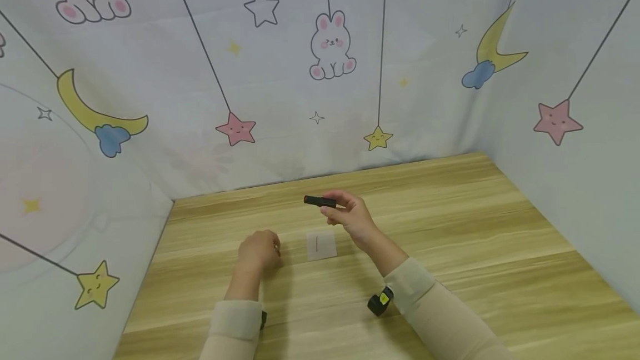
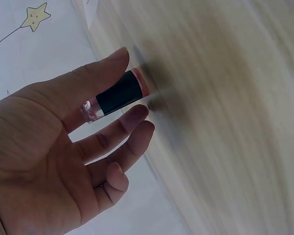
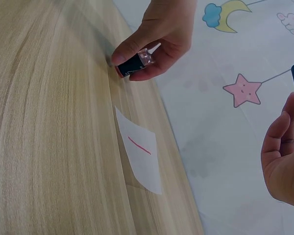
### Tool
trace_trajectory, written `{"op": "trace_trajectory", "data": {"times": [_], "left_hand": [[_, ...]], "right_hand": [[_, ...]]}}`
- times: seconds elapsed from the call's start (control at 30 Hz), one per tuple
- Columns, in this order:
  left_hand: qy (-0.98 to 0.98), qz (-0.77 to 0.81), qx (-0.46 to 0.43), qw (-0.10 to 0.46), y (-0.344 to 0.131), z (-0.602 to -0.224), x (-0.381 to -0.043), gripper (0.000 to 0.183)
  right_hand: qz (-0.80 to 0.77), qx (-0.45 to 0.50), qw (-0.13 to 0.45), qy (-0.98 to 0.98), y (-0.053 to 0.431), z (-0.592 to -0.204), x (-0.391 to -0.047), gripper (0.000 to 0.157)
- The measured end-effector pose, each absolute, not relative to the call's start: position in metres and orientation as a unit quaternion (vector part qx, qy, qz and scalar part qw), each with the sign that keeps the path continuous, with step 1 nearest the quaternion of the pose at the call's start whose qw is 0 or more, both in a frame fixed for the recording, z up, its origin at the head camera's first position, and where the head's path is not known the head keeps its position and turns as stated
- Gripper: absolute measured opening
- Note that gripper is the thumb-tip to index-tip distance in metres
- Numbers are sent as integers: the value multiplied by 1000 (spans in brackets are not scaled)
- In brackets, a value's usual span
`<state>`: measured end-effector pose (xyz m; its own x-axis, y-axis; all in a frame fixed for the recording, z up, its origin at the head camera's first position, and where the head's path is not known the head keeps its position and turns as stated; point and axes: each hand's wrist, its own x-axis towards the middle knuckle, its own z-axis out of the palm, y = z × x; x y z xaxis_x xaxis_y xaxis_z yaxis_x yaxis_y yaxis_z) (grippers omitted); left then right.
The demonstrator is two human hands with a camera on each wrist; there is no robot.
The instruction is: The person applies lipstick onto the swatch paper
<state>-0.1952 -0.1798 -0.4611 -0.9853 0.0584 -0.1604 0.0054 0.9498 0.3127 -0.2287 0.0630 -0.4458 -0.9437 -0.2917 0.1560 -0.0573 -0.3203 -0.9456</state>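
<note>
Pinching a slim black tube [image 1: 320, 201] between thumb and fingers, the right hand [image 1: 352, 218] appears in the head view past a white square of paper [image 1: 327, 249], the tube pointing left with a red rim at its tip. The right wrist camera catches only part of that tube, cut off by the picture's right edge. The left hand [image 1: 259, 249] is seen from the back in the head view, low over the wood-grained table [image 1: 460, 226] on the paper's left side, and there its fingers hide nearly all of what it holds. The left wrist view reveals it: a short black cylinder [image 2: 120, 94] with a pinkish-red band at one end and a clear section at the other, grasped between thumb and forefinger while the remaining fingers curve loosely below. The right wrist view shows this cylinder from another side, and makes plainer the red stroke [image 3: 139, 145] on the paper, which lies on the table apart from both hands. A black wrist device [image 1: 381, 301] shows only in the head view.
</note>
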Motion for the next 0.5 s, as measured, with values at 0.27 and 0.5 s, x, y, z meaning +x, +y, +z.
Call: {"op": "trace_trajectory", "data": {"times": [0.27,0.5], "left_hand": [[981,174,4,81,-180,-465,-196,18],[982,168,8,81,-179,-466,-199,17]], "right_hand": [[-799,-143,73,580,63,-447,-230,24],[-796,-137,78,585,63,-446,-231,24]]}}
